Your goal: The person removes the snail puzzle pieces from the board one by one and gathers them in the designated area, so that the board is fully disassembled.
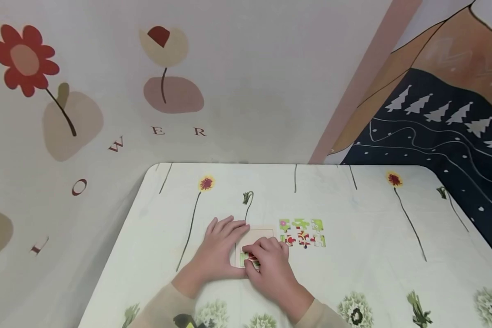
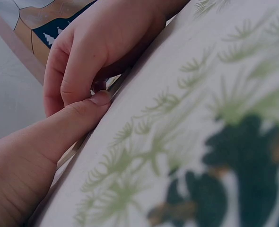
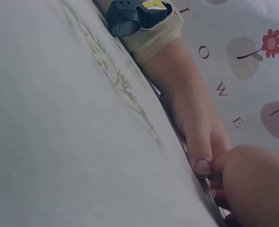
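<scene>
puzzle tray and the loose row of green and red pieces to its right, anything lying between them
Nothing: in the head view only bare flowered tablecloth separates the pale wooden puzzle tray from the green and red jigsaw pieces.

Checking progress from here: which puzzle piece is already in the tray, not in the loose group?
The green-and-red piece under the right hand's fingertips, at the puzzle tray's near-left corner. The other pieces lie together on the tablecloth, right of the tray, untouched.
</scene>
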A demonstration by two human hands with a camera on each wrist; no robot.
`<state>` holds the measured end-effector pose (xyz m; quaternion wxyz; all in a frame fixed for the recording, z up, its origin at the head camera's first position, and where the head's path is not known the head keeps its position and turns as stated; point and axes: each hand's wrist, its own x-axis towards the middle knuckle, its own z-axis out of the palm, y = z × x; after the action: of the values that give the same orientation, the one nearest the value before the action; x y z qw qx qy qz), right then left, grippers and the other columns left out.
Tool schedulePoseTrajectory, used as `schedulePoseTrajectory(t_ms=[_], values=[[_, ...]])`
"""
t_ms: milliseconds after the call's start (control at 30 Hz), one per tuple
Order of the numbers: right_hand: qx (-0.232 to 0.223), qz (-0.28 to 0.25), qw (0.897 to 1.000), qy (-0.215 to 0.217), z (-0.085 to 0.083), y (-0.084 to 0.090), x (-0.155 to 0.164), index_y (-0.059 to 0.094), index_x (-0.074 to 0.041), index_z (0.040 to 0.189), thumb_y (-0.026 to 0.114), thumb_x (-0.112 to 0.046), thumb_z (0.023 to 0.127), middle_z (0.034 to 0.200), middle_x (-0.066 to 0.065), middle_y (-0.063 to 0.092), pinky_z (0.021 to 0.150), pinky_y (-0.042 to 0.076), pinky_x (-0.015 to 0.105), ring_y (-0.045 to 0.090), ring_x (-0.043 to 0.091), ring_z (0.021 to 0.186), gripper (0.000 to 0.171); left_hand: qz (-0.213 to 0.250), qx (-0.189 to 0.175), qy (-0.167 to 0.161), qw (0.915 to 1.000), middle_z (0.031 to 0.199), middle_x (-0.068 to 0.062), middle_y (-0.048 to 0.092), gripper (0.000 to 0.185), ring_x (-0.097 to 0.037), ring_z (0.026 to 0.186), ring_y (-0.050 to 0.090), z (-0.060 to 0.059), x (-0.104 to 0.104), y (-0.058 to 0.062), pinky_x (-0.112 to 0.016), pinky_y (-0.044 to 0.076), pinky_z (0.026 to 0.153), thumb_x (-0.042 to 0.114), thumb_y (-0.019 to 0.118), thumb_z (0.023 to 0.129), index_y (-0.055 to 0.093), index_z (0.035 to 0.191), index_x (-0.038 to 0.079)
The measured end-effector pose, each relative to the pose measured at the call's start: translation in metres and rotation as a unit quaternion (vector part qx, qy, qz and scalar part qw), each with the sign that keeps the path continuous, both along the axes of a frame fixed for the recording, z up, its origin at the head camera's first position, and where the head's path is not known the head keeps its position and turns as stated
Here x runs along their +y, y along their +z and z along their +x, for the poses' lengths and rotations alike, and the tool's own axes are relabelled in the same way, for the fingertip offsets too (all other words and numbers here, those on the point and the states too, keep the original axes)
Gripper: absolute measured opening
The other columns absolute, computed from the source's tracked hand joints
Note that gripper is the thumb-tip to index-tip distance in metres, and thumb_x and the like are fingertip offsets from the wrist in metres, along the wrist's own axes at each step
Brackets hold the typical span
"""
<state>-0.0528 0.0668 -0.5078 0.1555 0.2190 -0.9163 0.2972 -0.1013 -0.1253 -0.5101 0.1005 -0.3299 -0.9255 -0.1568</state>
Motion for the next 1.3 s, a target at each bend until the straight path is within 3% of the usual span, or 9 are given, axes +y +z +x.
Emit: schedulePoseTrajectory(t_ms=[500,867,1133,1300], values=[[-0.047,0.025,0.999,0.0,0.002,0.008,0.001,0.071,-0.024,0.112,0.072,-0.026,0.084,0.096,-0.014,0.052,0.083,0.029,0.04,0.042,0.009,0.09,0.028,-0.002,-0.004,0.002,1.0,0.147,0.006,0.04,0.106,-0.03,0.139,0.028,0.0,0.0,-0.001,-0.064,0.015,0.108,0.089,0.054,0.061,0.046,0.144,0.024],[-0.085,0.032,0.996,0.005,0.0,0.009,0.003,0.066,-0.027,0.11,0.074,-0.029,0.082,0.096,-0.016,0.054,0.084,0.028,0.041,0.043,0.009,0.092,0.029,0.008,0.001,-0.001,1.0,0.146,0.005,0.041,0.108,-0.031,0.139,0.029,0.001,0.0,-0.001,-0.065,0.017,0.107,0.091,0.052,0.06,0.046,0.144,0.023],[-0.069,0.017,0.997,0.007,0.0,0.008,0.004,0.065,-0.029,0.109,0.075,-0.031,0.081,0.096,-0.018,0.054,0.085,0.028,0.04,0.042,0.007,0.091,0.029,-0.013,-0.008,0.01,0.9998,0.148,0.009,0.037,0.11,-0.028,0.141,0.025,0.001,0.001,-0.001,-0.062,0.014,0.11,0.093,0.049,0.059,0.042,0.146,0.025],[-0.011,0.014,0.999,0.034,0.0,0.005,0.006,0.068,-0.027,0.111,0.076,-0.027,0.082,0.103,-0.019,0.059,0.085,0.028,0.043,0.045,0.009,0.096,0.03,-0.011,-0.004,0.008,0.9999,0.147,0.008,0.038,0.109,-0.028,0.14,0.026,0.001,0.0,-0.001,-0.063,0.015,0.109,0.092,0.049,0.06,0.044,0.145,0.024]])
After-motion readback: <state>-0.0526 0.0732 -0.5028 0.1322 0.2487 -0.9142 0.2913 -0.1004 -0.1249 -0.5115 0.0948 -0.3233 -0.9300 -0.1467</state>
